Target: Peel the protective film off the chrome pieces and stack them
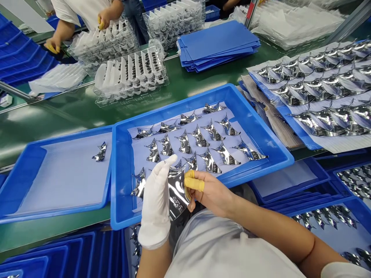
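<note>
Two hands work low over the near edge of the tray; the left hand (155,204), in a white cotton glove (155,220), stands upright, fingers closed against a creased, mirror-silver foil sheet (176,193); the right hand (210,193), bare but for yellow rubber finger cots (194,183), pinches that same sheet from the other side; just ahead of both lies a blue plastic tray (174,105) lined with a pale lavender sheet (139,150), carrying rows of silver foil pieces (199,135); one foil piece (140,184) sits right beside the glove; too hard a pinch could crease the sheet further, and a careless sweep of the glove could knock that neighbour out of line.
</note>
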### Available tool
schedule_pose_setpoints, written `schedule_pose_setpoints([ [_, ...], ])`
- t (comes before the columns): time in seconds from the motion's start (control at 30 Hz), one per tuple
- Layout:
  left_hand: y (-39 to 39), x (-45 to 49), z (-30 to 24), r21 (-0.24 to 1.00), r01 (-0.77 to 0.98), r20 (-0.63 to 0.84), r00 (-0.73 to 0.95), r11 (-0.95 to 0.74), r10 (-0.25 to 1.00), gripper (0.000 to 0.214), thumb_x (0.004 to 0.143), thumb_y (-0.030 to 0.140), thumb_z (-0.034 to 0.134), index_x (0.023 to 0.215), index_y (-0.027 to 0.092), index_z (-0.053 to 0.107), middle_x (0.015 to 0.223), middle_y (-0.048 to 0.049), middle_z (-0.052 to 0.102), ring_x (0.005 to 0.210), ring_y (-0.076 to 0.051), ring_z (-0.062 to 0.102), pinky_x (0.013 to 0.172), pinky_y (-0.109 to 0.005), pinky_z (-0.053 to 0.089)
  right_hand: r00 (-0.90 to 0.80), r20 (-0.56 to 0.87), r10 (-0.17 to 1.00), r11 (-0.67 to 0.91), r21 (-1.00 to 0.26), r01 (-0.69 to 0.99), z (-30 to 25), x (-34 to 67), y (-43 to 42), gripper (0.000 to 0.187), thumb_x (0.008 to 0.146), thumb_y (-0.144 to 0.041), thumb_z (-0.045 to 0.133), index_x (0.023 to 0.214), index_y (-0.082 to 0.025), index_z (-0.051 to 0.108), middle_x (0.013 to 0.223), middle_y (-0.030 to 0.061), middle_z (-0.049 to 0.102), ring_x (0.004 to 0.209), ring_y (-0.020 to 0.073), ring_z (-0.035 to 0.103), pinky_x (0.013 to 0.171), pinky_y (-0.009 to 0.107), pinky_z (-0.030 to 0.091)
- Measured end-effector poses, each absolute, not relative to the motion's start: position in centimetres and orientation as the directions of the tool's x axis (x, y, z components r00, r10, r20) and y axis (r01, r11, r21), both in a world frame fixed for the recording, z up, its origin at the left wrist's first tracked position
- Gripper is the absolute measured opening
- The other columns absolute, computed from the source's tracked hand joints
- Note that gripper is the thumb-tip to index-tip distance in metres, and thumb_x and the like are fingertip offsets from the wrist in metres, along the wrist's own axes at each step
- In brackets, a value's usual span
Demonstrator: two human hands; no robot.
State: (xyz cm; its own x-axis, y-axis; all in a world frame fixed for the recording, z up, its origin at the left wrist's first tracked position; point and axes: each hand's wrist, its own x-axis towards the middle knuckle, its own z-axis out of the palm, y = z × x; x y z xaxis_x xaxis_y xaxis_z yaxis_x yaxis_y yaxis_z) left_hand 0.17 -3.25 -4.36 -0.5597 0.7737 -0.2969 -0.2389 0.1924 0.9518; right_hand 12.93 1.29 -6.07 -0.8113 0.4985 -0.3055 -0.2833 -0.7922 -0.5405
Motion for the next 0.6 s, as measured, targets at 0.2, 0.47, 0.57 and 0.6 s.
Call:
schedule_pose_setpoints([
  [0.2, -3.8, -0.1, -4.7, 0.906, -0.370, -0.376, -0.484, 0.204, 0.790, 0.047, 0.086, 0.053, 0.064, 0.121, 0.023, 0.070, 0.087, -0.0048, 0.073, 0.070, -0.019, 0.068, 0.061, -0.029, 0.057, -0.782, -0.272, 0.561, -0.686, -0.681, -0.256, -5.3, 13.1, 1.6, 0.035, 0.078, -0.040, 0.079, 0.069, -0.015, 0.057, 0.058, -0.0060, 0.058, 0.048, 0.0073, 0.056, 0.052, 0.021, 0.048],
  [0.47, -3.8, 0.3, -4.0, 0.774, -0.576, -0.483, -0.268, 0.263, 0.834, 0.051, 0.086, 0.053, 0.063, 0.128, 0.025, 0.066, 0.060, 0.0019, 0.059, 0.039, -0.011, 0.051, 0.034, -0.021, 0.041, -0.819, -0.252, 0.515, -0.666, -0.720, -0.198, -4.5, 13.2, 1.6, 0.033, 0.079, -0.039, 0.078, 0.071, -0.014, 0.059, 0.064, -0.0044, 0.060, 0.053, 0.0103, 0.064, 0.056, 0.023, 0.049],
  [0.57, -3.6, 0.3, -4.2, 0.763, -0.567, -0.506, -0.225, 0.310, 0.833, 0.053, 0.082, 0.055, 0.066, 0.120, 0.018, 0.071, 0.057, 0.0007, 0.057, 0.036, -0.009, 0.047, 0.031, -0.020, 0.036, -0.813, -0.258, 0.521, -0.668, -0.716, -0.201, -4.3, 13.2, 1.3, 0.032, 0.076, -0.039, 0.081, 0.072, -0.014, 0.060, 0.064, -0.0033, 0.062, 0.058, 0.0099, 0.063, 0.059, 0.023, 0.051],
  [0.6, -3.5, 0.4, -4.1, 0.766, -0.561, -0.508, -0.229, 0.314, 0.830, 0.053, 0.081, 0.056, 0.067, 0.116, 0.016, 0.073, 0.057, 0.0002, 0.057, 0.036, -0.009, 0.045, 0.031, -0.020, 0.035, -0.806, -0.261, 0.532, -0.660, -0.723, -0.201, -4.3, 13.2, 1.2, 0.031, 0.075, -0.038, 0.081, 0.072, -0.014, 0.061, 0.065, -0.0032, 0.062, 0.059, 0.0095, 0.062, 0.060, 0.023, 0.051],
])
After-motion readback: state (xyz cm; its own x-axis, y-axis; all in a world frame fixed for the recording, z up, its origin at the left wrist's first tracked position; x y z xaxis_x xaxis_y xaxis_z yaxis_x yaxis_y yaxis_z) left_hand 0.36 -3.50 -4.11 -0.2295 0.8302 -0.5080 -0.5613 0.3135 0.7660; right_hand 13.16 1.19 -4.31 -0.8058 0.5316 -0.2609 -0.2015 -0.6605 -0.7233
